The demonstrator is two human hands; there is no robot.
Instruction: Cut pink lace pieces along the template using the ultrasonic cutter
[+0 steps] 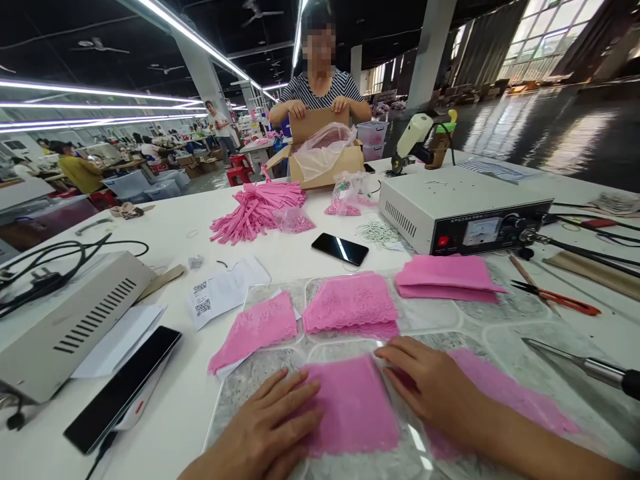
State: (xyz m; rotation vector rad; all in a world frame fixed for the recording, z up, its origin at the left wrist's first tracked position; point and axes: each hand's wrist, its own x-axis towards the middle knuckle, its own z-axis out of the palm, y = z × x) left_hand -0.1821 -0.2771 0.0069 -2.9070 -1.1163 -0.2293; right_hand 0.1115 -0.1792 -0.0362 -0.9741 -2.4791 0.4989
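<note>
A pink lace piece (355,407) lies flat on a clear sheet over a grey patterned mat (240,393) at the table's near edge. My left hand (270,427) lies flat on its left edge, fingers spread. Flat too, my right hand (430,383) presses its upper right corner and rests on a longer pink lace strip (515,400) that runs off to the right. Beyond them sit a lace piece (255,328), a lace stack (350,305) and a smooth pink fabric stack (445,275).
A white control box (450,203) stands at right, with a black phone (340,249) beside it. Red-handled scissors (560,298) and a metal-tipped tool (585,365) lie to the right. Another grey box (65,327) and a phone (120,390) sit left. A person (320,87) opposite handles a cardboard box (325,150), near pink strips (255,210).
</note>
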